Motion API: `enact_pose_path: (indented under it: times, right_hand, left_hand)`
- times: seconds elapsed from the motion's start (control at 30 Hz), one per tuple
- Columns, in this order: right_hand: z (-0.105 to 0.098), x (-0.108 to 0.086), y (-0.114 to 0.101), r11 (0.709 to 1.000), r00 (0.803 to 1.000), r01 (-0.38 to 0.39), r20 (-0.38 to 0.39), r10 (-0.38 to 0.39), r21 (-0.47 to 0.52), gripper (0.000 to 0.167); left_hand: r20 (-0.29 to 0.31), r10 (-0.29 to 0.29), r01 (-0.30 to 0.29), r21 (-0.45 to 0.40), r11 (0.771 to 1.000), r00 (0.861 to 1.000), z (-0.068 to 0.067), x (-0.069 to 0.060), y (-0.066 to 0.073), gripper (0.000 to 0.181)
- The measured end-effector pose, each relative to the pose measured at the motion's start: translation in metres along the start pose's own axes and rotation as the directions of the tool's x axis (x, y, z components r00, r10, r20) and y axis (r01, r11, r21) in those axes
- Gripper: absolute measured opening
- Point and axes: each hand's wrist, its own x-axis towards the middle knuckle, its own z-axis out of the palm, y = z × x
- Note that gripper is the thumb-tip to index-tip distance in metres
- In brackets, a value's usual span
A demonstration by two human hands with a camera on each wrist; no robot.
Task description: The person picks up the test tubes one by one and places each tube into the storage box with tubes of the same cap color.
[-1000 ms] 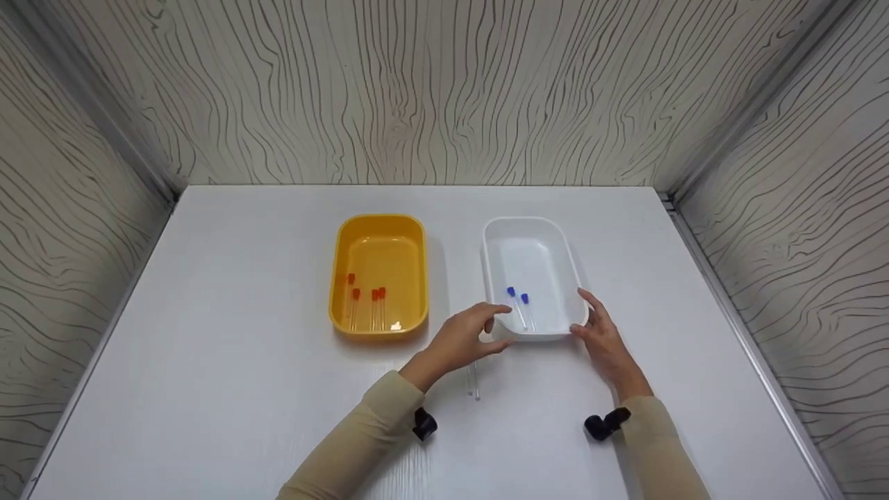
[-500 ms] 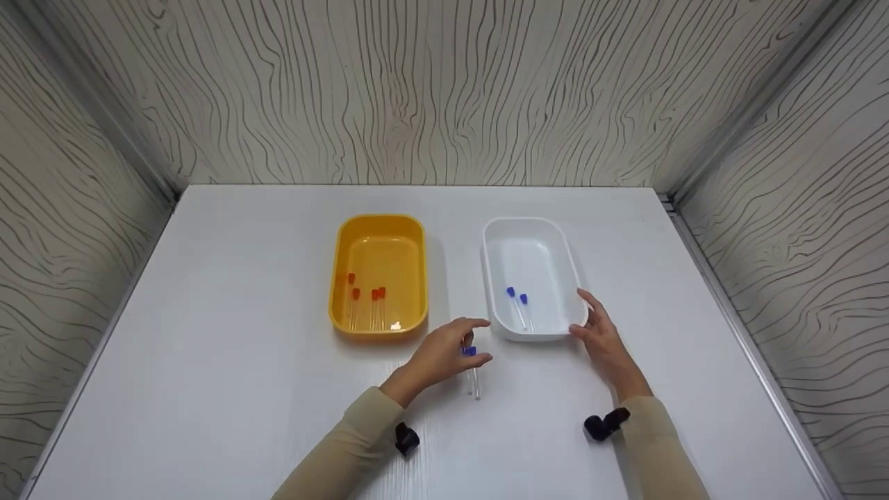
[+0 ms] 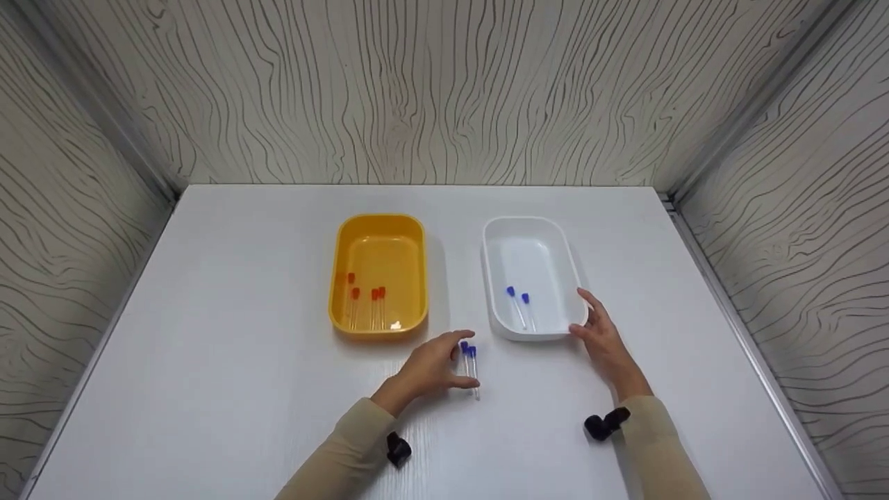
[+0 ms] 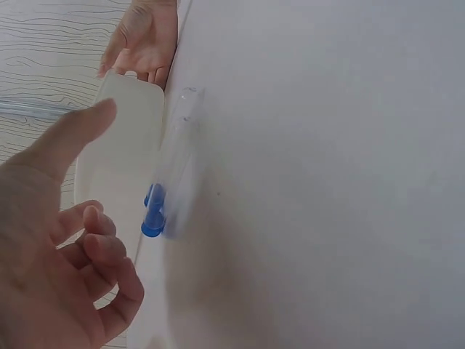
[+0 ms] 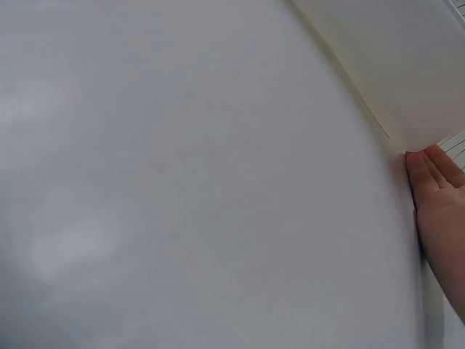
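Two clear test tubes with blue caps (image 3: pixel 472 352) lie side by side on the white table in front of the trays. Around them, my left hand (image 3: pixel 430 364) has its thumb and forefinger spread apart, with a gap between the hand and the tubes (image 4: pixel 178 149) in the left wrist view. My right hand (image 3: pixel 603 340) holds the near right corner of the white tray (image 3: pixel 535 336), its fingers along the side and thumb at the front. Two blue-capped tubes (image 3: pixel 517 305) lie inside that tray. The right wrist view shows the right hand (image 5: pixel 439 196) against the tray's corner.
Left of the white tray stands a yellow tray (image 3: pixel 378 221) with several red-capped tubes (image 3: pixel 375 305) in it. Wood-grain panels (image 3: pixel 396 90) enclose the table (image 3: pixel 208 312) at the back and both sides.
My left hand has drawn back from over the white tray, leftward and toward me, to the two tubes on the table. The right hand and both trays have stayed put.
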Motion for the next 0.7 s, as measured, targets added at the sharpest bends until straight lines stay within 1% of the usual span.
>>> enact_pose_path:
  times: [0.2, 0.3, 0.37, 0.57, 0.63, 0.7]
  right_hand:
    - [-0.001, 0.0, 0.0, 1.0, 1.0, 0.005, 0.005, -0.005, -0.005, 0.077]
    - [-0.0008, -0.0006, 0.0003, 1.0, 1.0, 0.001, 0.002, -0.001, -0.007, 0.077]
    - [-0.0006, -0.0006, 0.0004, 1.0, 1.0, -0.005, -0.004, 0.005, -0.006, 0.076]
    - [0.0004, 0.0002, -0.0003, 1.0, 1.0, -0.012, -0.013, 0.012, -0.01, 0.076]
    - [0.0006, 0.0004, -0.0002, 1.0, 1.0, -0.014, -0.012, 0.014, -0.008, 0.076]
    - [0.0006, 0.0001, 0.0002, 1.0, 1.0, -0.012, -0.006, 0.012, -0.008, 0.076]
  left_hand:
    - [0.036, -0.077, 0.078, -0.02, 0.997, 0.996, 0.0012, -0.0011, -0.0009, 0.088]
    - [0.047, -0.099, 0.1, -0.019, 0.995, 0.994, 0.0025, -0.002, -0.0013, 0.093]
    - [0.045, -0.098, 0.099, -0.002, 0.995, 0.994, 0.0034, -0.0028, -0.0019, 0.097]
    - [0.015, -0.053, 0.052, 0.077, 0.996, 0.998, 0.0054, -0.0049, -0.0036, 0.103]
    - [0.015, -0.056, 0.055, 0.083, 0.995, 0.998, 0.0063, -0.0052, -0.0038, 0.104]
    - [0.022, -0.072, 0.07, 0.082, 0.994, 0.997, 0.007, -0.0052, -0.0039, 0.105]
